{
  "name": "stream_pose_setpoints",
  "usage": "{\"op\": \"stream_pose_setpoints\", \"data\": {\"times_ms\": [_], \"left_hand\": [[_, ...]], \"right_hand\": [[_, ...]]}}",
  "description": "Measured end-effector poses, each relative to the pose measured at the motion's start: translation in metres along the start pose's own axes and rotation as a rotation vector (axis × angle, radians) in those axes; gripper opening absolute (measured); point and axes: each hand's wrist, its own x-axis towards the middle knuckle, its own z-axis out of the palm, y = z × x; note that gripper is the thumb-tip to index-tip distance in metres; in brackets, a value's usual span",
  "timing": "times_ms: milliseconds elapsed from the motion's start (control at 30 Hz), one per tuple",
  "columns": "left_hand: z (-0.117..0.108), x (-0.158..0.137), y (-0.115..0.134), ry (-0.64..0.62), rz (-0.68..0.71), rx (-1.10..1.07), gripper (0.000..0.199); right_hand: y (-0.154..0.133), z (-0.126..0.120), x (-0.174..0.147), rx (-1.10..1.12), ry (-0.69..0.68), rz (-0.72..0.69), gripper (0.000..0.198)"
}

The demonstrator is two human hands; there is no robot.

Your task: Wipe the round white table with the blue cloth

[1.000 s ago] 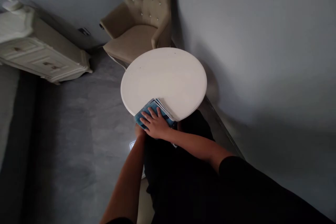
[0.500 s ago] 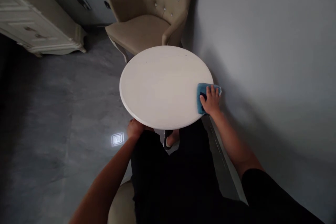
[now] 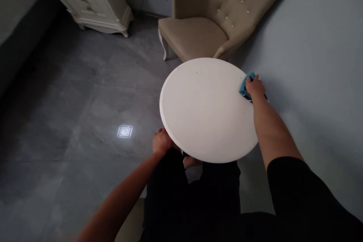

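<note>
A round white table (image 3: 207,109) stands in front of my knees. My right hand (image 3: 256,86) is closed over a blue cloth (image 3: 244,87) at the table's far right rim. The cloth is bunched under the fingers, and part of it hangs past the edge. My left hand (image 3: 162,141) is at the near left rim, its fingers curled in beneath the tabletop. Their tips are hidden by the table. A few tiny dark specks dot the far part of the top.
Behind the table is a beige tufted armchair (image 3: 195,38). A grey wall (image 3: 317,72) rises close on the right. At the back left stands a white cabinet (image 3: 104,11). A bright square light pattern (image 3: 124,131) falls on the grey floor (image 3: 85,109).
My right hand has slid the cloth along the right rim to the far side, and the cloth is more bunched. My left hand keeps to the near left rim. The view has turned left.
</note>
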Motion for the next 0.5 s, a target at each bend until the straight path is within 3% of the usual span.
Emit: {"op": "stream_pose_setpoints", "data": {"times_ms": [133,267,400,500], "left_hand": [[-0.001,0.005,-0.004,-0.019,-0.026,-0.027,0.037],[-0.001,0.009,-0.006,-0.05,-0.026,-0.05,0.036],[0.0,0.008,-0.007,-0.034,-0.026,-0.073,0.036],[0.004,0.007,-0.007,-0.012,-0.067,-0.1,0.037]], "right_hand": [[-0.083,0.013,0.026,-0.033,0.015,-0.113,0.073],[-0.178,0.031,0.018,-0.033,0.006,-0.378,0.079],[-0.263,0.05,-0.031,-0.007,-0.055,-0.679,0.069],[-0.304,0.06,-0.09,0.034,-0.119,-0.903,0.068]]}}
